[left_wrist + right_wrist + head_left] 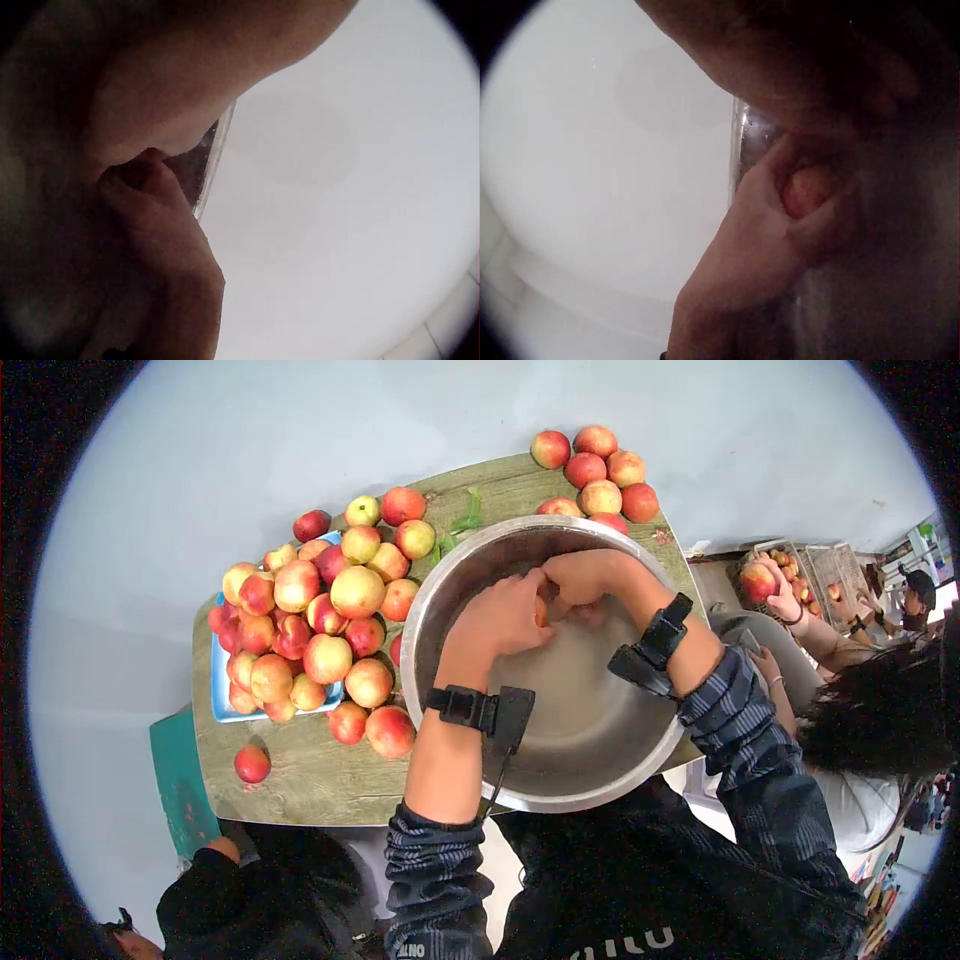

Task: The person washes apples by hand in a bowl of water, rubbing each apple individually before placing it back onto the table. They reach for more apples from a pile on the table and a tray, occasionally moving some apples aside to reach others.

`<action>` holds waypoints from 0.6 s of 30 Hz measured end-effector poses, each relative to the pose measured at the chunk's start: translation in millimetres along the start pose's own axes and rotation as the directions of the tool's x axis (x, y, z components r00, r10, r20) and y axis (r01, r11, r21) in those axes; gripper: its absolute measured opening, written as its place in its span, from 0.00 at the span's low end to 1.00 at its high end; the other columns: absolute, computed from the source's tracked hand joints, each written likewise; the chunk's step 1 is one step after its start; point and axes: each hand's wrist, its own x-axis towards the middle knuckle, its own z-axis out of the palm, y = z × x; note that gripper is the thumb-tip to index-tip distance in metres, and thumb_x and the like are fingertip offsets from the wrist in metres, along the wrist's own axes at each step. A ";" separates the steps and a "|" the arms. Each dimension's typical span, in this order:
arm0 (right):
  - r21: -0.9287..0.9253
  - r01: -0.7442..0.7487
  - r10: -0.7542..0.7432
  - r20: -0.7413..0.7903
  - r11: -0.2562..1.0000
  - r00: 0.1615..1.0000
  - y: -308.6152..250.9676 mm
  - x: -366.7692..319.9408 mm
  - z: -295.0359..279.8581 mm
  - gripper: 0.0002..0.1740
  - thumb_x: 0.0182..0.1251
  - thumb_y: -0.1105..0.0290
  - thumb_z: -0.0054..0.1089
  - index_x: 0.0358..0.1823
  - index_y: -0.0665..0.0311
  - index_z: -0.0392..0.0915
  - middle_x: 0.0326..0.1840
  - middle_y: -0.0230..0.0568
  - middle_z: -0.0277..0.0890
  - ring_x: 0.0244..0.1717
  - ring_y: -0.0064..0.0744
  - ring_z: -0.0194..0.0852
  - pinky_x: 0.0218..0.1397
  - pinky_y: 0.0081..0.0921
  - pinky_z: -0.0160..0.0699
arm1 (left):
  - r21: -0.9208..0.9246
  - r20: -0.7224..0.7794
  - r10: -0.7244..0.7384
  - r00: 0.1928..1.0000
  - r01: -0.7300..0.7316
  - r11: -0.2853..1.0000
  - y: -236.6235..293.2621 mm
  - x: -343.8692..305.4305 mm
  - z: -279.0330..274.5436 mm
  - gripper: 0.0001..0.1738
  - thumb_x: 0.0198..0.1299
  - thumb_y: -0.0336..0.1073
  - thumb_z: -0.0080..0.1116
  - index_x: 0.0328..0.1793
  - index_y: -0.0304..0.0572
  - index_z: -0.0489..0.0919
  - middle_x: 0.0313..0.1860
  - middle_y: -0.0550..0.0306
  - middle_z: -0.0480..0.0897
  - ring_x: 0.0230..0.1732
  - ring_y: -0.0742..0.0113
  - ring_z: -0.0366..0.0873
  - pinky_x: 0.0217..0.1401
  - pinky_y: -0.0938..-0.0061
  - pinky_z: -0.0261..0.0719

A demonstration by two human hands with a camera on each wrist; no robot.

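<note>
Inside a round metal basin, both hands meet over cloudy water near the far wall. My left hand curls round a red fruit, whose surface shows between the fingers. Against it, my right hand has its fingers bent round the same fruit, the fingertips partly hidden. The right wrist view shows the fruit enclosed by a hand from below. In the left wrist view the two hands touch, and the fruit cannot be made out.
Many red-yellow fruits are heaped on a blue tray left of the basin. More fruits lie beyond it on the wooden table. At the right, a person's hand holds a fruit near crates.
</note>
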 end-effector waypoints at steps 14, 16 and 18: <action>-0.063 -0.001 0.004 0.038 0.998 0.999 -7.7 -8.0 -1.0 0.15 0.53 0.69 0.68 0.42 0.67 0.83 0.32 0.41 0.83 0.25 0.36 0.81 0.24 0.33 0.82 | -0.083 0.072 0.065 0.995 -0.059 0.995 1.9 1.8 4.9 0.18 0.58 0.44 0.60 0.46 0.37 0.80 0.42 0.39 0.84 0.46 0.38 0.82 0.50 0.49 0.80; -0.116 0.045 -0.043 0.019 0.992 0.999 -5.6 -1.6 0.6 0.15 0.52 0.69 0.68 0.42 0.67 0.83 0.31 0.41 0.84 0.25 0.36 0.82 0.25 0.34 0.81 | -0.084 0.059 0.071 0.996 -0.066 0.994 1.3 -0.4 2.1 0.17 0.59 0.44 0.59 0.46 0.38 0.80 0.43 0.40 0.84 0.46 0.39 0.82 0.49 0.48 0.80; -0.152 0.081 -0.081 0.004 0.985 0.997 -7.3 2.3 1.7 0.15 0.52 0.69 0.68 0.40 0.67 0.83 0.29 0.40 0.83 0.25 0.35 0.82 0.25 0.35 0.80 | -0.076 0.002 0.090 0.996 -0.089 0.993 3.1 -5.8 -0.4 0.16 0.59 0.44 0.58 0.46 0.40 0.81 0.43 0.41 0.84 0.46 0.39 0.82 0.48 0.49 0.80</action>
